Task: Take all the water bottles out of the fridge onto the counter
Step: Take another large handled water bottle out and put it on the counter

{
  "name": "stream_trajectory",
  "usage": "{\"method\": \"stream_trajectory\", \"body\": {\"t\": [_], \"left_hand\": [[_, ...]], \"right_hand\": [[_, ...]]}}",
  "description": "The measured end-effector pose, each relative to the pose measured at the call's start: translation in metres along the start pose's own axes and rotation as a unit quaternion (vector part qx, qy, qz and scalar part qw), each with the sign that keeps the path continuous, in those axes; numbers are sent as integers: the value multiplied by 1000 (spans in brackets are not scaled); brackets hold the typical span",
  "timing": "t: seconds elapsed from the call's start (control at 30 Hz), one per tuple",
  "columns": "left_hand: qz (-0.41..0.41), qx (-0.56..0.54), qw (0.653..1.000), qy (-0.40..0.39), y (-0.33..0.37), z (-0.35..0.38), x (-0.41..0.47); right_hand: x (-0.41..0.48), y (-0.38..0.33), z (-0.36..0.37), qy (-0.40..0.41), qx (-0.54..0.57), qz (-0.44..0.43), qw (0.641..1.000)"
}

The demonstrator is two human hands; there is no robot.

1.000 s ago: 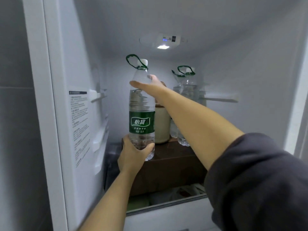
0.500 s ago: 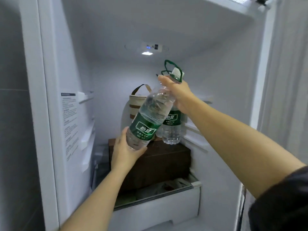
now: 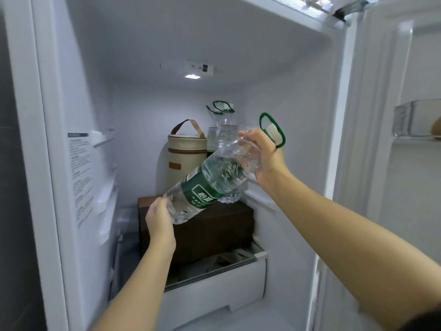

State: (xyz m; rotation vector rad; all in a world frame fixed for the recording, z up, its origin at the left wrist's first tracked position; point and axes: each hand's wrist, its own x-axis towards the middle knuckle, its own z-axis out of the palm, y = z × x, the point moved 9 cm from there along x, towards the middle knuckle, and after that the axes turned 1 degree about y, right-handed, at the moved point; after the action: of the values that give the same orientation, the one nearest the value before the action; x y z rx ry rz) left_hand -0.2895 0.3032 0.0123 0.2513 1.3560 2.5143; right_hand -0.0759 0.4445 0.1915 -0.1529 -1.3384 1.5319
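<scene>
A large clear water bottle (image 3: 210,185) with a green label and a green carry loop is tilted steeply, cap up to the right, in front of the open fridge. My right hand (image 3: 265,156) grips its neck just below the white cap. My left hand (image 3: 160,220) holds its base from below. Two more bottles (image 3: 223,125) with green loops stand upright at the back of the fridge on a dark brown box (image 3: 214,225), partly hidden by the held bottle.
A beige cylindrical bag (image 3: 187,156) with a brown handle stands on the box beside the bottles. A white drawer (image 3: 214,287) sits below. The fridge's left wall (image 3: 78,163) carries a printed label. The open door with a shelf (image 3: 417,120) is at the right.
The held bottle has tipped further over and come out toward me and to the right, away from the bottles at the back. Both hands have kept their grip.
</scene>
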Motion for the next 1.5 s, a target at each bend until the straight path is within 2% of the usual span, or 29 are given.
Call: {"method": "stream_trajectory", "body": {"t": [0.13,0.23,0.37,0.5,0.67,0.77,0.83,0.9,1.0,1.03,1.17,1.4,1.5], "left_hand": [[-12,-134,991,-22,-11,3,-19],[-60,-235,966,-93,-19,20,-40],[-116,-250,940,-202,-35,38,-67],[-123,-245,921,-276,-35,53,-104],[-121,-247,912,-304,-23,66,-149],[-159,-279,876,-359,-21,73,-185],[-191,-269,880,-341,-29,71,-200],[-223,-256,868,-363,-39,71,-226],[-167,-224,883,-376,-40,70,-258],[-154,-225,879,-391,-37,75,-269],[-162,-213,884,-384,-51,74,-333],[-271,-181,878,-350,-129,73,-442],[-350,-166,858,-337,-182,72,-491]], "right_hand": [[-12,-18,-13,-11,28,-23,999],[-28,-34,-25,-15,34,-58,998],[-56,-53,-34,-51,17,-81,995],[-73,-77,-51,-54,-15,-66,996],[-101,-113,-79,-23,-29,-65,997],[-124,-135,-91,-28,-25,-74,997],[-140,-150,-100,-30,-15,-83,996],[-158,-165,-110,-30,-14,-96,995],[-189,-188,-129,-17,-12,-118,993],[-200,-196,-136,-12,-9,-124,992],[-249,-222,-173,18,-11,-117,993],[-340,-258,-253,98,-52,-94,989],[-378,-266,-300,152,-84,-83,981]]}}
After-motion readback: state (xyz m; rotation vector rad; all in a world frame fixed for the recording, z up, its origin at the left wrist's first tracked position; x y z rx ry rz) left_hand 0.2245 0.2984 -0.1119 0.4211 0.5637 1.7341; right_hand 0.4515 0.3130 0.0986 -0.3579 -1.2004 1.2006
